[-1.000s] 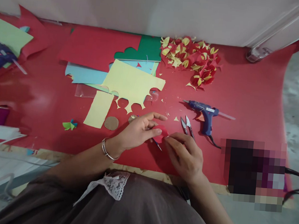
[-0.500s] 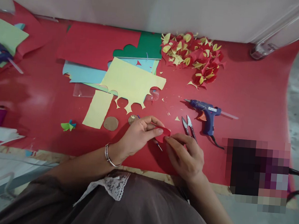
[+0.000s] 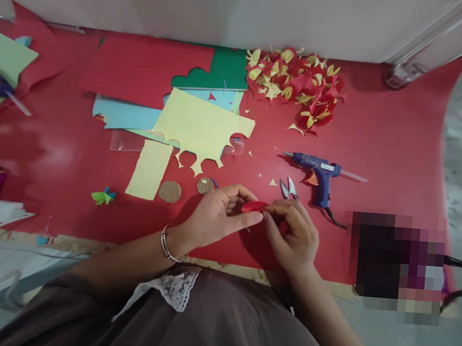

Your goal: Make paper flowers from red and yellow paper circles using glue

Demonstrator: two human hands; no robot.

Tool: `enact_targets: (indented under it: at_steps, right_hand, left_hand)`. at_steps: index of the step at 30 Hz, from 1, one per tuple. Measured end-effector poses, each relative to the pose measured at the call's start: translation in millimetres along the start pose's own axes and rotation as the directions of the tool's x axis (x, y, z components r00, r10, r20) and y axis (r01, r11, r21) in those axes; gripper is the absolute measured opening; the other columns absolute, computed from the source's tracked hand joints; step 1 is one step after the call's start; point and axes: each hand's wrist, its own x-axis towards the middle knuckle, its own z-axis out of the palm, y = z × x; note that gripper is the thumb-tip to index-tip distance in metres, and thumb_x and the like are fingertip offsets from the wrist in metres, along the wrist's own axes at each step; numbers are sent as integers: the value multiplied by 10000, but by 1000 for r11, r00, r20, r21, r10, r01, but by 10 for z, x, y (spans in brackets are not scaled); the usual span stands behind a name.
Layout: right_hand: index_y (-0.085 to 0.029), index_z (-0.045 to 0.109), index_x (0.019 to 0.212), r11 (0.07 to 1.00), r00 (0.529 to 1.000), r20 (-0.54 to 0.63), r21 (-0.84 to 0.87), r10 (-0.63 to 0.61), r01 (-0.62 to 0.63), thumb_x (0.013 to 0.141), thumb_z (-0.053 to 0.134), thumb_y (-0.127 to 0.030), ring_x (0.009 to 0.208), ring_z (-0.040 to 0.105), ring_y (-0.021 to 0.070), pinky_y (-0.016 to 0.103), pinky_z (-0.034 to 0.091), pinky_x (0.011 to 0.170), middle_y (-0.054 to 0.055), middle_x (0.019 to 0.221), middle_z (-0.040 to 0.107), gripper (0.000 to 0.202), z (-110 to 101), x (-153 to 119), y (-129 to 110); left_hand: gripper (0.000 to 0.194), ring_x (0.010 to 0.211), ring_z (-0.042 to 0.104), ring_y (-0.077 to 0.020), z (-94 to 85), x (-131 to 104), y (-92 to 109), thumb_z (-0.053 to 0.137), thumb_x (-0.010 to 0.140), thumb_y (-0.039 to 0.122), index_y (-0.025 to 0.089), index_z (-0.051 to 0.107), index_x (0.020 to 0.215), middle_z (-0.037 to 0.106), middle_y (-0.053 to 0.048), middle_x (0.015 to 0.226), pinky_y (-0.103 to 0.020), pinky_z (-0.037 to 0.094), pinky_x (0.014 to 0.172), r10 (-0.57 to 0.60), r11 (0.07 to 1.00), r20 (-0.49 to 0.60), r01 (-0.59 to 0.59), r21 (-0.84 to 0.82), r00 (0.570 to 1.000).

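Between my two hands is a small red paper piece, rounded and seen nearly edge-on. My left hand pinches it from the left, thumb in front and fingers behind. At its right end, the thumb and fingertips of my right hand are closed on it. Just beyond my right hand lie thread snips, blades pointing away, handles partly hidden. A thin blue-ended tool lies mostly under my left hand. Two cardboard discs rest to the left, the nearer one to my hand bearing a yellow scrap.
A blue glue gun with a glue stick lies right of centre. Yellow paper with cut-out edges tops other coloured sheets. Red and yellow paper cuttings are heaped at the back. A small green-and-blue paper piece sits left.
The red paper piece has turned from showing its flat face to nearly edge-on. My left thumb has moved right and stretched along it; my right fingers have shifted at its right end.
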Motion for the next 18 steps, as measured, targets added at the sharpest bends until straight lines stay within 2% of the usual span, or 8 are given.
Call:
enact_targets:
  at_steps: [4,7,13,18]
  right_hand:
    - [-242,705,912,998,998,23,16,55,-56,990,679,-235,745,671,179,332,556,670,24,855,728,82,10,-12,6]
    - [-240,699,904,997,997,29,27,77,-78,987,684,-244,756,671,180,332,552,675,26,854,725,84,14,-13,1]
    - [-241,671,893,993,993,37,31,111,-112,991,698,-268,734,642,168,311,525,632,22,855,702,106,21,1,-4]
    - [-239,703,976,988,988,46,48,146,-148,989,717,-298,790,682,182,321,555,674,32,911,729,62,19,-7,8]
  left_hand:
    - [238,817,736,-151,21,-10,-45,846,866,332,183,711,992,779,-50,934,-267,610,764,56,992,-40,-51,115,998]
    - [192,769,733,-141,19,3,-96,823,893,333,188,726,976,791,-47,905,-253,604,724,91,988,-81,-80,131,993]
    - [268,720,744,-138,10,21,-112,860,871,388,180,703,932,769,-29,818,-252,625,705,33,999,-84,-35,-25,996]
    - [401,724,773,-154,4,27,-95,931,802,468,174,684,919,783,-38,829,-271,658,721,-42,992,-67,33,-126,997]
